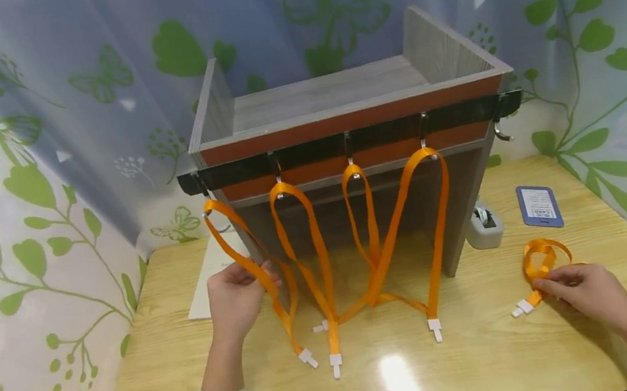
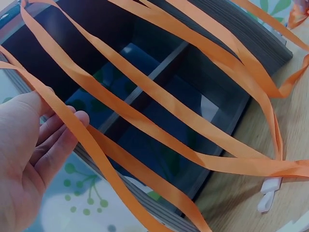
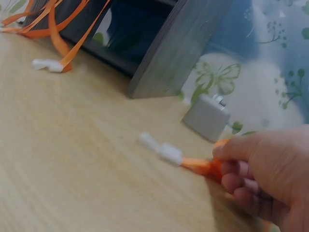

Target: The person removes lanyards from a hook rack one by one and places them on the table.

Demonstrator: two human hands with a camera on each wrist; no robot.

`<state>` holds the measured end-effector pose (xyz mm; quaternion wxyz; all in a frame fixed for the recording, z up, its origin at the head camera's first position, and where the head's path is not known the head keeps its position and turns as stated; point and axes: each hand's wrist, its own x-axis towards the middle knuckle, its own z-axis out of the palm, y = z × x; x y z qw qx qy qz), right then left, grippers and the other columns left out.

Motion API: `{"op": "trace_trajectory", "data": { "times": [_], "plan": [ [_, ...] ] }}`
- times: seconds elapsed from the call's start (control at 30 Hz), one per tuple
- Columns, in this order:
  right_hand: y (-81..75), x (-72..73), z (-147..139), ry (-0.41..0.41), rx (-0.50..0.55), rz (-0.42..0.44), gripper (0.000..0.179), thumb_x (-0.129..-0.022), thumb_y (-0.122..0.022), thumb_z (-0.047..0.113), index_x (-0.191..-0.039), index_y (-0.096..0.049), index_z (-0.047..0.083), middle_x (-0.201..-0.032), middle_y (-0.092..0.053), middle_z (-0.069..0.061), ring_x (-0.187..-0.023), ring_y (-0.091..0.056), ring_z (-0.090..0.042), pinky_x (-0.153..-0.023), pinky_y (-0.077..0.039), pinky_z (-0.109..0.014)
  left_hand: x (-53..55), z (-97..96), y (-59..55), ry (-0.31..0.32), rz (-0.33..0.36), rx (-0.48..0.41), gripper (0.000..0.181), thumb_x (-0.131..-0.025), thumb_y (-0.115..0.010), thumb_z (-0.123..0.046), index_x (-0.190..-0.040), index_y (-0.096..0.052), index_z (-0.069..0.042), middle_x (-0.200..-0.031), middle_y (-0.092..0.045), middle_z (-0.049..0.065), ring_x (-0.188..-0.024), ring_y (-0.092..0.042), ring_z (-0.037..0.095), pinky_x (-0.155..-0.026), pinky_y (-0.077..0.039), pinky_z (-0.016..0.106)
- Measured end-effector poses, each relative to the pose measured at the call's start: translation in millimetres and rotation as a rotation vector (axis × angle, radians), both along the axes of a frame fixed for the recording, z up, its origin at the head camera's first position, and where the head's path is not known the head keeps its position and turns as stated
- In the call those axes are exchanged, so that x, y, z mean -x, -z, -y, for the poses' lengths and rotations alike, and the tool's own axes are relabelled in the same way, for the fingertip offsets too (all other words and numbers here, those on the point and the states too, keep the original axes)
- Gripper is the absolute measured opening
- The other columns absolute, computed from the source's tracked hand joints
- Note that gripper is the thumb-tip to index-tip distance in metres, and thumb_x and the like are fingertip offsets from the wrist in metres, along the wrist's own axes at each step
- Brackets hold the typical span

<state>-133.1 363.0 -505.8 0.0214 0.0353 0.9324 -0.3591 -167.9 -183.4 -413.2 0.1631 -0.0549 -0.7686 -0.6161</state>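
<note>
Several orange lanyards hang from hooks on a black rail (image 1: pixel 307 154). At the leftmost hanging lanyard (image 1: pixel 234 252), my left hand (image 1: pixel 236 301) has its relaxed fingers (image 2: pixel 58 135) behind the strap, touching it; the strap runs unbroken across them in the left wrist view. On the table at the right, my right hand (image 1: pixel 591 295) pinches a gathered orange lanyard (image 1: pixel 539 262) between thumb and fingers. Its white clip (image 3: pixel 166 151) points away from the hand, toward the left. Part of this strap is hidden by the fingers in the right wrist view.
The rail is fixed to a grey wooden shelf box (image 1: pixel 328 94) on the table. A bare hook (image 1: pixel 502 133) sits at its right end. A small whitish device (image 1: pixel 486 233) and a blue card holder (image 1: pixel 539 206) lie right of it; a white sheet (image 1: pixel 205 288) lies left.
</note>
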Motion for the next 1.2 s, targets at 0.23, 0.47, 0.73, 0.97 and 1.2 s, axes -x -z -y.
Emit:
{"op": "trace_trajectory", "data": {
  "times": [0.23, 0.47, 0.73, 0.97, 1.2],
  "plan": [
    [-1.7, 0.7, 1, -0.004, -0.042, 0.083, 0.044, -0.091, -0.072, 0.044, -0.102, -0.076, 0.002, -0.071, -0.071, 0.001, -0.061, -0.056, -0.005, -0.055, -0.045, -0.021, -2.1, -1.6, 3.0, 0.0, -0.022, -0.012, 0.009, -0.087, -0.072, 0.002, -0.083, -0.071, 0.011, -0.071, -0.071, 0.024, -0.057, -0.072, 0.013, -0.056, -0.062, 0.031],
    [-26.9, -4.8, 6, 0.076, 0.038, 0.056, 0.06, -0.092, -0.069, 0.047, -0.118, -0.069, -0.007, -0.084, -0.078, -0.008, -0.066, -0.068, -0.007, -0.059, -0.054, -0.021, -0.5, -4.1, 1.5, 0.005, -0.024, 0.0, 0.009, -0.088, -0.073, 0.0, -0.086, -0.073, 0.01, -0.071, -0.071, 0.025, -0.058, -0.072, 0.012, -0.059, -0.062, 0.03],
    [-81.9, -1.9, 34, 0.06, 0.127, -0.052, 0.056, -0.094, -0.066, 0.049, -0.123, -0.069, 0.002, -0.085, -0.076, 0.016, -0.069, -0.069, -0.01, -0.059, -0.054, -0.022, -1.4, -4.3, 3.0, 0.001, -0.038, -0.005, 0.007, -0.086, -0.073, 0.002, -0.085, -0.073, 0.01, -0.071, -0.071, 0.026, -0.057, -0.071, 0.01, -0.057, -0.062, 0.029],
    [-117.6, 2.9, 74, -0.01, 0.241, -0.142, 0.043, -0.094, -0.07, 0.039, -0.124, -0.07, 0.008, -0.081, -0.074, 0.02, -0.069, -0.066, -0.012, -0.06, -0.051, -0.019, -1.7, -2.1, 3.2, 0.001, -0.045, -0.007, 0.008, -0.086, -0.073, 0.003, -0.085, -0.072, 0.01, -0.071, -0.071, 0.027, -0.057, -0.071, 0.009, -0.057, -0.062, 0.03],
    [-136.9, 15.0, 118, -0.18, 0.371, -0.291, 0.038, -0.092, -0.073, 0.015, -0.127, -0.067, 0.0, -0.08, -0.074, 0.012, -0.064, -0.064, -0.01, -0.061, -0.055, -0.02, -1.1, -1.1, 3.6, 0.0, -0.049, -0.003, 0.009, -0.087, -0.073, 0.001, -0.085, -0.073, 0.01, -0.072, -0.071, 0.027, -0.058, -0.071, 0.008, -0.058, -0.062, 0.029]
  ]
}}
